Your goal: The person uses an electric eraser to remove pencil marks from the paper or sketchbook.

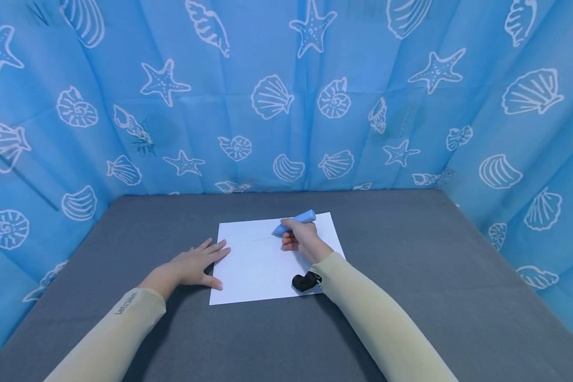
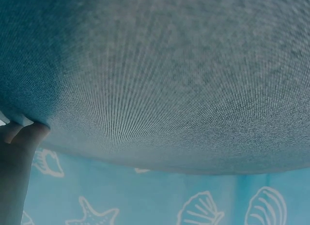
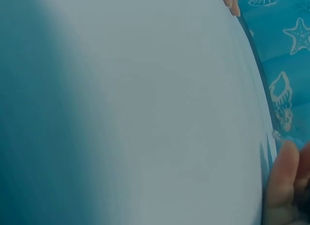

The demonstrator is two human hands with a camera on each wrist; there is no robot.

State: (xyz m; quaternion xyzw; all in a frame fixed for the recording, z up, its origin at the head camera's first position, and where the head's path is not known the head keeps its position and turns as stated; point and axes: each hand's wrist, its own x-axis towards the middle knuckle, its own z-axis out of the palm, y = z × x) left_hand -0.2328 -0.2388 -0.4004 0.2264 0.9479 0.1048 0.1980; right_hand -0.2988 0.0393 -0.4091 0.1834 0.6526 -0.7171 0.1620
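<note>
**Grip and Bracing Positions**

Right hand (image 1: pixel 302 240): the fingers are curled and pinch the pen (image 1: pixel 305 216) toward its pointed end. This low grip presumably gives fine control of the tip. The pen lies aslant through the fingers: the tip projects beyond them to the left, toward the left hand (image 1: pixel 197 263), while the blunt end stands out past them on the far right side. A faint line (image 1: pixel 262 239) runs on the paper (image 1: pixel 258 270) just left of the tip and of the gripping fingers. Contact between tip and paper cannot be confirmed; the right wrist view shows that area small and partly hidden.

Left hand: the fingers are spread and straight, gripping nothing. Fingertips and thumb overlap the left edge of the paper, most likely to stop it sliding on the table (image 1: pixel 387 239).

Paper: it lies flat between the two hands, reaching from under the left fingertips to beneath the right fingers and wrist. This placement appears to keep the bare middle accessible to the pen.
</note>
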